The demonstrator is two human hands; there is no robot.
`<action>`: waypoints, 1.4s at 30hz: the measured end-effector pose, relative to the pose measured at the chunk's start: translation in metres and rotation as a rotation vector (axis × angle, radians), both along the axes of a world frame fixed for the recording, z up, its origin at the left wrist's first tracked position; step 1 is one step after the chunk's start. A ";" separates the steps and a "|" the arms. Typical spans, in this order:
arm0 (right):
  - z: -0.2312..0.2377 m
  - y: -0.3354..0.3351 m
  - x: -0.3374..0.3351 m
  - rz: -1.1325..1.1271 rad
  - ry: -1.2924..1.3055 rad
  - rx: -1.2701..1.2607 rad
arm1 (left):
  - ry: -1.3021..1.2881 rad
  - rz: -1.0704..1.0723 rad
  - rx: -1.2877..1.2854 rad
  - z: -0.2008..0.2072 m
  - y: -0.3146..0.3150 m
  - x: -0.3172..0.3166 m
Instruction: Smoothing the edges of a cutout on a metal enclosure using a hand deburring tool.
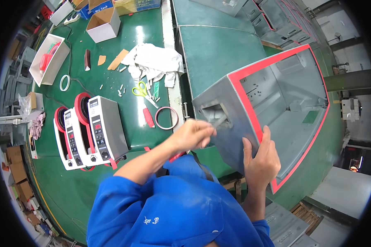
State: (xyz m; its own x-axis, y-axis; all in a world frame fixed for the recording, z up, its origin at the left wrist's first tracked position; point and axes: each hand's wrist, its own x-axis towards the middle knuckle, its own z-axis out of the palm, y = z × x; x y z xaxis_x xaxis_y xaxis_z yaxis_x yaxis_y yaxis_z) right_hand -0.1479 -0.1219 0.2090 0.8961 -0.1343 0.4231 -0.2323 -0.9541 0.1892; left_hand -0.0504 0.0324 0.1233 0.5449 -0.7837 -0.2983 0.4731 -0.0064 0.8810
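A large grey sheet-metal box (224, 144) stands tilted in front of me, its open side to the right. Red tape (251, 117) runs around the rim of that opening. My right hand (261, 162) grips the box's near rim, thumb on the outer wall and fingers over the taped edge. At the rectangular cutout (214, 113) in the left wall, my left hand (193, 135) is closed in a pinch. Something thin and pale shows between its fingertips and the cutout; I cannot make out what it is.
Two tape dispensers (107, 123) with red reels stand on the green table at left. Scissors (142, 92), a tape roll (166, 118), a red-handled tool (148, 117) and a white cloth (154, 61) lie beyond. A white bin (49, 59) and an open carton (103, 24) sit farther off.
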 end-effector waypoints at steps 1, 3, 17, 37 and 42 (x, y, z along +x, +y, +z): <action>0.000 -0.001 0.001 -0.010 -0.001 -0.009 | 0.053 0.001 -0.018 0.000 -0.001 0.000; 0.003 0.000 0.000 -0.019 0.015 -0.012 | 0.025 0.017 0.021 0.005 -0.007 0.024; 0.001 -0.002 0.004 -0.002 -0.007 -0.026 | 0.085 0.033 -0.002 -0.001 -0.001 0.003; 0.003 0.001 0.002 -0.009 0.020 -0.010 | 0.068 -0.061 0.004 0.004 -0.012 0.045; 0.003 0.001 0.000 -0.012 0.025 0.007 | 0.058 -0.017 0.026 0.003 0.005 0.028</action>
